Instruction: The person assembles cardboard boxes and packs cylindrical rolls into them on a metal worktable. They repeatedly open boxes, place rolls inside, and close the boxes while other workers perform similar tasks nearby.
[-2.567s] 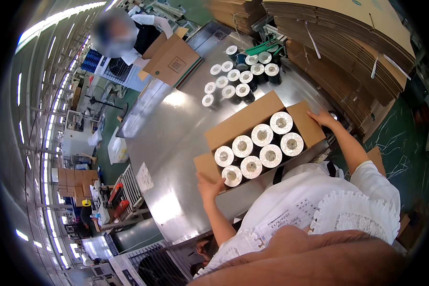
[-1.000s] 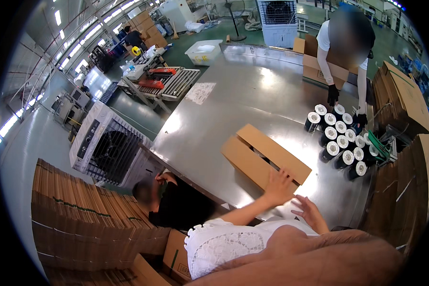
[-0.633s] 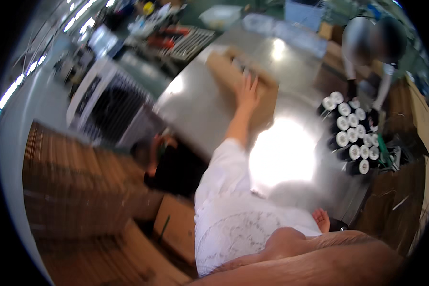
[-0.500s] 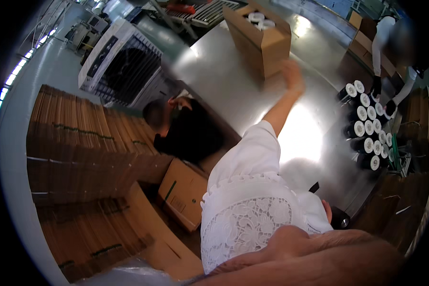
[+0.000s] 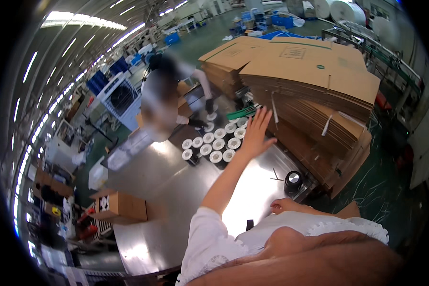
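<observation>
Carton [image 5: 120,206] pushed away; left hand [image 5: 255,135] spreads above round white rolls [image 5: 213,143]

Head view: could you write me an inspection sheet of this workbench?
Surface: shiny metal table, glare patches.
Job's things: white-topped rolls clustered at far end; box of rolls at left edge.
Clutter: one black roll near right edge; small dark bit.
Hands: left hand open, raised by the rolls; right hand empty at table edge.
Cables: nothing seen.
Surroundings: flat carton stacks; a gloved co-worker; factory floor.
</observation>
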`<state>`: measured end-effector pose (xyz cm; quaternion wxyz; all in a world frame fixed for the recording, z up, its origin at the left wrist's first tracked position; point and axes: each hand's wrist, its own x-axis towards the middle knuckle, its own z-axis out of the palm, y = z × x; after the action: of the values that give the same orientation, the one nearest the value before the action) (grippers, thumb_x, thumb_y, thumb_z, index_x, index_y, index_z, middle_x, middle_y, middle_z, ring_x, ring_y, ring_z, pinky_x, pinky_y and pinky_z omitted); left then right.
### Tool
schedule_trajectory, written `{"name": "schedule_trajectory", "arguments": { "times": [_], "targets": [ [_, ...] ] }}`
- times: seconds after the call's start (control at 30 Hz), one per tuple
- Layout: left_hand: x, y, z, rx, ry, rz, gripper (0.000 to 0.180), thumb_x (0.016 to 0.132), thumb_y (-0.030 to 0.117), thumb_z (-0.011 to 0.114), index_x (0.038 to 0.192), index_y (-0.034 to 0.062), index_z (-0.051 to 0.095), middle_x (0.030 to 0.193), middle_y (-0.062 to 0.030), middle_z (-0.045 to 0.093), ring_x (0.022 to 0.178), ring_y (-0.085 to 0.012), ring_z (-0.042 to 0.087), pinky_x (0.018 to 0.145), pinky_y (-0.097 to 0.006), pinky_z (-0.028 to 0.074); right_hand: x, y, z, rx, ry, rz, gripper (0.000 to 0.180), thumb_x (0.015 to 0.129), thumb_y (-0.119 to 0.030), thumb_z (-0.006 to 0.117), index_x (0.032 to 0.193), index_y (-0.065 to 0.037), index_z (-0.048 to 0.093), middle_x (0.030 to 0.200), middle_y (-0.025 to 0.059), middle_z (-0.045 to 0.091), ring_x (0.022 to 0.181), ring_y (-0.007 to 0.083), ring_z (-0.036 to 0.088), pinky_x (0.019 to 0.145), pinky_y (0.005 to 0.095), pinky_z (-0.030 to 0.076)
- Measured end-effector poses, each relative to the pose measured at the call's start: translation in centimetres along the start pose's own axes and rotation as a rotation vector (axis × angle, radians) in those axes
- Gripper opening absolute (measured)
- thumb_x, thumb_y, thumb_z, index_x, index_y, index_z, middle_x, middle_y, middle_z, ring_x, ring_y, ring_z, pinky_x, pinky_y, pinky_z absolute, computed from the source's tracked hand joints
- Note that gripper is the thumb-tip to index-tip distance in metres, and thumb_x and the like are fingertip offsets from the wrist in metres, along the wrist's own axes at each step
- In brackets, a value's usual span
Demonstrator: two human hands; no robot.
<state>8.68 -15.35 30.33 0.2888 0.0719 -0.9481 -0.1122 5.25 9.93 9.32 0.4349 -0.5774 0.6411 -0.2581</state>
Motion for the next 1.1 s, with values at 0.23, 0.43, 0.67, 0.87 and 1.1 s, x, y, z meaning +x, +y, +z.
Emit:
{"name": "schedule_trajectory", "arguments": {
  "times": [0.23, 0.43, 0.67, 0.87, 1.1],
  "targets": [
    [18.9, -3.6, 1.8, 0.161, 0.086, 0.026, 0.092, 0.078, 0.048, 0.068, 0.148, 0.0075, 0.024, 0.152, -0.0158, 0.024, 0.143, -0.0298, 0.018, 0.114, -0.052, 0.013, -7.1, 0.7, -3.3, 0.003, 0.204, 0.114, 0.036, 0.084, -0.031, 0.065, 0.105, -0.003, 0.066, 0.095, 0.017, 0.069, 0.088, 0.0314, 0.067, 0.079, 0.0375, 0.052],
    [19.4, -3.9, 3.4, 0.166, -0.073, 0.026, 0.069, 0.081, 0.046, 0.066, 0.136, 0.0079, 0.047, 0.141, -0.0129, 0.044, 0.134, -0.0292, 0.035, 0.114, -0.048, 0.018, -8.9, 1.6, -6.5, 0.171, 0.328, 0.084, 0.028, 0.086, -0.026, 0.064, 0.102, -0.004, 0.068, 0.095, 0.0161, 0.069, 0.087, 0.0264, 0.068, 0.079, 0.0348, 0.052],
    [13.7, -3.9, 3.4, 0.152, 0.033, 0.056, 0.058, 0.08, 0.025, 0.07, 0.132, 0.0085, 0.05, 0.131, -0.0139, 0.053, 0.126, -0.0314, 0.045, 0.107, -0.045, 0.032, -9.2, -10.8, -20.6, 0.214, 0.902, -0.456, 0.008, 0.084, -0.005, 0.064, 0.09, -0.001, 0.068, 0.083, 0.0104, 0.068, 0.074, 0.018, 0.065, 0.067, 0.027, 0.051],
    [16.1, -2.3, 0.3, 0.218, 0.077, 0.03, 0.072, 0.076, 0.028, 0.074, 0.138, 0.0107, 0.042, 0.14, -0.0137, 0.044, 0.131, -0.0335, 0.038, 0.109, -0.046, 0.03, -9.6, -14.6, -22.1, 0.09, 0.801, -0.708, 0.007, 0.081, -0.001, 0.064, 0.087, -0.001, 0.067, 0.08, 0.011, 0.067, 0.071, 0.0222, 0.066, 0.064, 0.029, 0.051],
    [22.7, -3.0, 1.8, 0.372, -0.212, 0.093, 0.098, 0.063, 0.047, 0.081, 0.141, 0.0068, 0.037, 0.146, -0.0133, 0.037, 0.135, -0.0319, 0.033, 0.112, -0.045, 0.024, -10.6, -9.5, -16.6, 0.342, 0.603, -0.383, 0.012, 0.081, -0.007, 0.068, 0.089, 0.001, 0.07, 0.078, 0.0108, 0.07, 0.07, 0.0135, 0.066, 0.065, 0.0259, 0.052]
  ]
}}
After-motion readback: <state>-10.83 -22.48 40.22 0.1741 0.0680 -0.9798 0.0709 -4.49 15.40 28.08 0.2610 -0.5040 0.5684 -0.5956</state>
